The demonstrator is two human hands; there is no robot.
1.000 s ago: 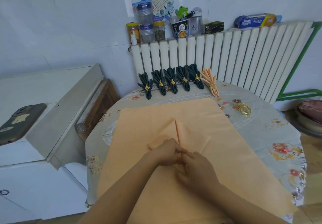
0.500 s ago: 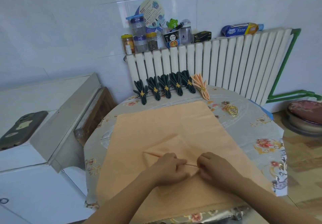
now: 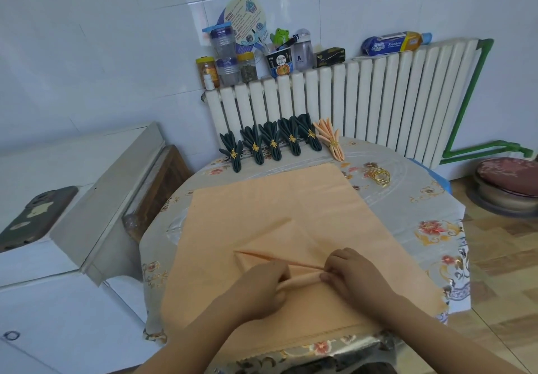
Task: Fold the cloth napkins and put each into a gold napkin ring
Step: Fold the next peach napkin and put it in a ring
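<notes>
Head view only. Peach napkin [image 3: 270, 199] spread flat over most of round table [image 3: 431, 207] with floral cover, near edge at table's front rim. Small pleated ridge raised in cloth near its front middle, running left to right, with a sharp crease line just behind it. Left hand [image 3: 259, 289] curled round left end of ridge, fingers pinching the fold; right hand [image 3: 353, 274] likewise pinching right end, fingertips pressed on cloth — both grasping napkin, hands a little apart.

Along table's far edge, against white radiator [image 3: 364, 105]: row of five dark green folded napkins [image 3: 273, 140], each cinched in a gold ring, and just right of them one folded peach napkin [image 3: 330, 139] in its own ring. Loose gold napkin rings [image 3: 378, 175] bunched on table right of the spread cloth's far corner — apart from it.

Jars and boxes [image 3: 256, 56] on radiator top. Dark phone [image 3: 32, 216] lying on white counter at left.
</notes>
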